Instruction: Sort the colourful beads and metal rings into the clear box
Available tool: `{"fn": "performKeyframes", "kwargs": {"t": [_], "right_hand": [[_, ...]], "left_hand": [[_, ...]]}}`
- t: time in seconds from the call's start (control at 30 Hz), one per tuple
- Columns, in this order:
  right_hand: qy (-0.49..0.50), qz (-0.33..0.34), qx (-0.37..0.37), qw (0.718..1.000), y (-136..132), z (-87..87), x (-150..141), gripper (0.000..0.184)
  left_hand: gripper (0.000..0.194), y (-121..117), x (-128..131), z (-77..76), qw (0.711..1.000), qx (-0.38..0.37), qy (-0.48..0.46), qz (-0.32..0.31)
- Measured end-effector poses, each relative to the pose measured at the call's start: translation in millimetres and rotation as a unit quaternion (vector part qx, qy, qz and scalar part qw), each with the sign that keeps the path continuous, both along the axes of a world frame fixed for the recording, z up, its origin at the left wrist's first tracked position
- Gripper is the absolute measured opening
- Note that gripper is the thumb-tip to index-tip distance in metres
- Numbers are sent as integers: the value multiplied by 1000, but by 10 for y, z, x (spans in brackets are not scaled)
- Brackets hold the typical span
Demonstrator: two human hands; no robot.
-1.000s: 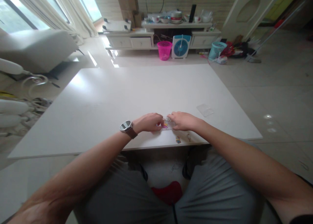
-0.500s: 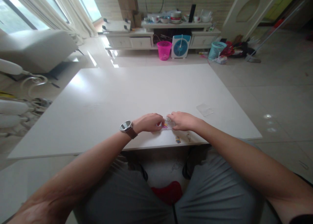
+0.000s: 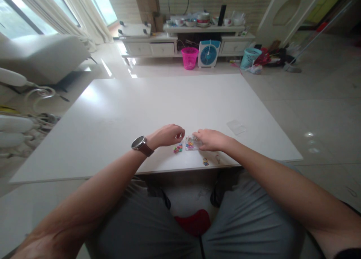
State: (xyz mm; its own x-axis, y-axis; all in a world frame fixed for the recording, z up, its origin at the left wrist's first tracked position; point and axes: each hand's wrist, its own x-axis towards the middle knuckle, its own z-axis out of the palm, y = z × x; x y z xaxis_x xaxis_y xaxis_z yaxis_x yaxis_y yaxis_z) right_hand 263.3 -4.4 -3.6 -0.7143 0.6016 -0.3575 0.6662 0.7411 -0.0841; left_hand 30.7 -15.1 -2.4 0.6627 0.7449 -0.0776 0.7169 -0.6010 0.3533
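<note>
On the near side of the white table (image 3: 158,104) lies a small clear plastic box (image 3: 193,147) with compartments, holding colourful pieces and some metal-looking ones. My right hand (image 3: 210,138) grips its right side, covering that end. Just left of the box my left hand (image 3: 169,134) hovers, its fingers loosely bent and thumb apart, with nothing visible in them. A small pile of bright, colourful pieces (image 3: 177,149) rests below it on the table. Closer to the edge are a little cartoon figure charm (image 3: 205,161) and a metal key ring (image 3: 217,159).
A clear, flat plastic lid or sheet (image 3: 237,127) lies to the right. Beyond the table stand a pink basket (image 3: 189,58), a blue-and-white fan (image 3: 208,54) and a blue basket (image 3: 249,58). The table's front edge runs right before my legs.
My left hand has drawn back from the box, up and to the left, and its fingers have loosened. The colourful pile beside the box now shows. My right hand stays put.
</note>
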Motion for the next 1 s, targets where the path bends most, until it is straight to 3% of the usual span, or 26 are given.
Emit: {"fn": "performKeyframes", "kwargs": {"t": [0.2,0.5,0.77,1.0], "right_hand": [[-1,2,2,1000,12,-33,21,49],[5,4,-1,1000,9,-46,36,53],[9,6,-2,1000,1,-28,20,53],[4,9,3,1000,1,-38,22,53]], "left_hand": [[15,46,-104,-95,998,-40,38,27],[16,53,-51,-172,996,-73,49,25],[12,10,67,-154,994,-93,57,11],[12,69,-11,-117,997,-73,24,19]]}}
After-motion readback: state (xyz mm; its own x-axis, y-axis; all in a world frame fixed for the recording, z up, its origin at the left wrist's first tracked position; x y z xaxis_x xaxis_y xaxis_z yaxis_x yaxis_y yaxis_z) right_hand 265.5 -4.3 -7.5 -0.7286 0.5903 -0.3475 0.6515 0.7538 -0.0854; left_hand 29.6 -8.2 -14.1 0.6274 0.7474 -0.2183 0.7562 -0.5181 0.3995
